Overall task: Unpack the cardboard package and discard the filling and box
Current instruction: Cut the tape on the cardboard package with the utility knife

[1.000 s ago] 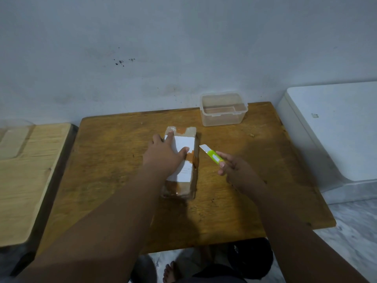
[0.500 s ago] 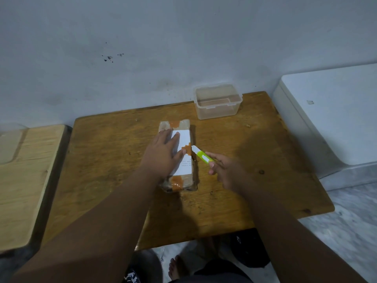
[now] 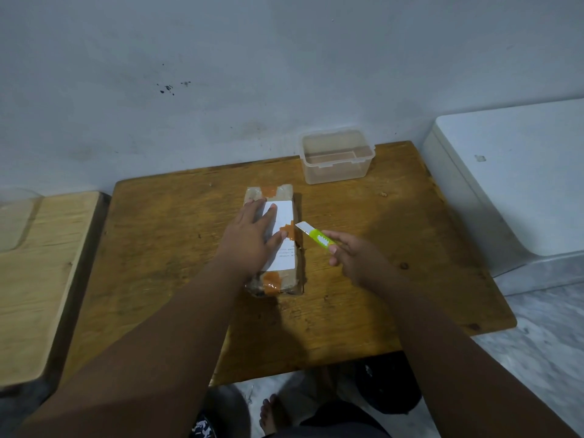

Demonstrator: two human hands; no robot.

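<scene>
A small cardboard package [image 3: 286, 276] wrapped in clear film, with orange tape and a white label, lies flat in the middle of the wooden table [image 3: 363, 295]. My left hand [image 3: 251, 238] presses down on its top with fingers spread flat. My right hand [image 3: 355, 257] grips a green utility knife [image 3: 317, 238], and the blade tip touches the package's right upper edge at the orange tape.
A clear plastic container [image 3: 336, 156] stands at the table's back edge near the wall. A white box-like unit [image 3: 518, 178] sits to the right, a lighter wooden surface [image 3: 38, 270] to the left. My bare foot [image 3: 273, 412] shows below the table.
My right hand has brought the knife leftward until the blade reached the package's right edge. My left hand has stayed flat on the package.
</scene>
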